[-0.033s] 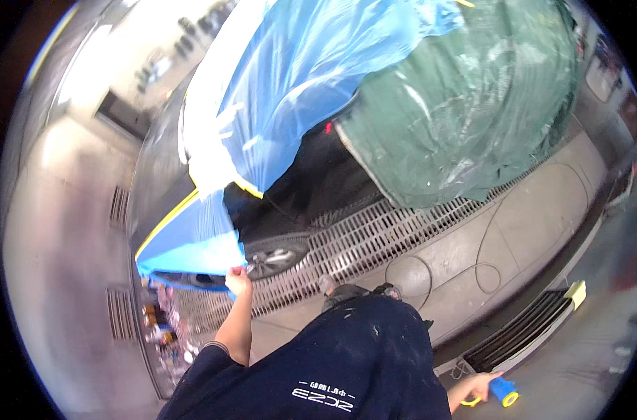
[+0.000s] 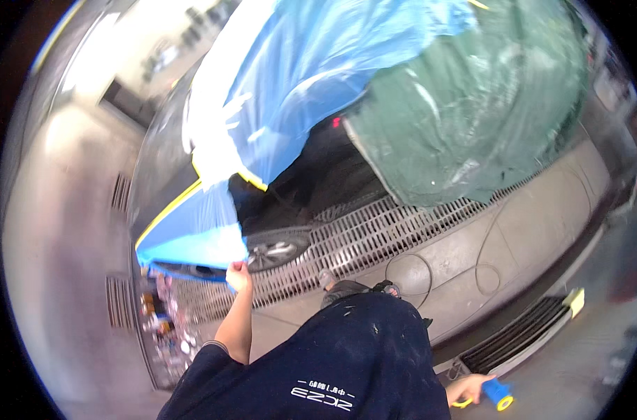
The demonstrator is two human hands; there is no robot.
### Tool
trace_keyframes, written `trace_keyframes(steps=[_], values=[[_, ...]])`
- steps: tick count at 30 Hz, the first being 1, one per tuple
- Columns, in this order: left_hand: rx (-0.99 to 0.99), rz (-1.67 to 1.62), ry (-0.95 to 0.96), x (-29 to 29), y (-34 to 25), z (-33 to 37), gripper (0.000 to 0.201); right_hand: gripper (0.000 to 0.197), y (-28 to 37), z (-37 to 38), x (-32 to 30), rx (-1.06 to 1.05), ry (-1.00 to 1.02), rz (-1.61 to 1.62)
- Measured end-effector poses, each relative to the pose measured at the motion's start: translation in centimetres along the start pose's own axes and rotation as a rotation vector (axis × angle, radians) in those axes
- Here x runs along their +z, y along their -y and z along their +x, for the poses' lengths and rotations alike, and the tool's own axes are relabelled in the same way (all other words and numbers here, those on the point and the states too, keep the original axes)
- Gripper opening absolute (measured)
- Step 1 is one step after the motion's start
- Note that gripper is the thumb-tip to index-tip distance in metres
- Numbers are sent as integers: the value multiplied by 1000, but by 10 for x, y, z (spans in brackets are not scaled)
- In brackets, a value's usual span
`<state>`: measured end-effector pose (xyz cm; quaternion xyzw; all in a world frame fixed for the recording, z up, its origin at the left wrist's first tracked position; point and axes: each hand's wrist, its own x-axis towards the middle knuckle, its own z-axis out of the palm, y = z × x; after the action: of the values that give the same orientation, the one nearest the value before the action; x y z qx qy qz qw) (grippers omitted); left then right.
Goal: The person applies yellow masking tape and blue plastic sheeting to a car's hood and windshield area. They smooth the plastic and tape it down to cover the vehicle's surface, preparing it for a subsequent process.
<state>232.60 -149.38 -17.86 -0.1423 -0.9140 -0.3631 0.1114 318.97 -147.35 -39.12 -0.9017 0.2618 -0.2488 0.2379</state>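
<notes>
My left hand (image 2: 239, 276) is closed in a pinch on the lower corner of a blue masking film (image 2: 192, 227), pulled tight over one end of a dark car (image 2: 297, 168). Yellow tape (image 2: 165, 210) runs along the film's upper edge. Just beside those fingers is the car's wheel (image 2: 276, 250). Low on the right, my right hand (image 2: 467, 387) grips a blue roll with a yellow core (image 2: 499, 395). A small yellow piece (image 2: 462, 404) shows under that hand; what it belongs to is unclear.
A larger blue sheet (image 2: 311, 77) and a green cover (image 2: 472, 119) drape the car. Floor grating (image 2: 374, 231) runs alongside it. A thin hose (image 2: 430, 280) loops on the floor. Bottles and cans (image 2: 168, 325) stand at left; a dark slatted unit (image 2: 518, 336) is at right.
The whole view has shifted slightly. Both hands keep their grips, and the roll sits a little further left in the picture.
</notes>
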Motion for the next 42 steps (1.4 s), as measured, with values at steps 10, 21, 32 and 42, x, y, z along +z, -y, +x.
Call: trace_keyframes(steps=[10, 21, 32, 42], values=[[-18, -32, 4, -125, 36, -69, 11, 56, 74, -271, -82, -999, 1222, 660], [122, -327, -131, -184, -9, -54, 14, 62, -69, -519, -449, -1694, 2953, -315], [619, -560, 407, -244, 90, 4, 11, 47, -275, -503, -628, -959, 3146, -657], [40, -957, 591, -238, 191, 59, 11, 41, -337, -500, -626, -442, 2892, -631]])
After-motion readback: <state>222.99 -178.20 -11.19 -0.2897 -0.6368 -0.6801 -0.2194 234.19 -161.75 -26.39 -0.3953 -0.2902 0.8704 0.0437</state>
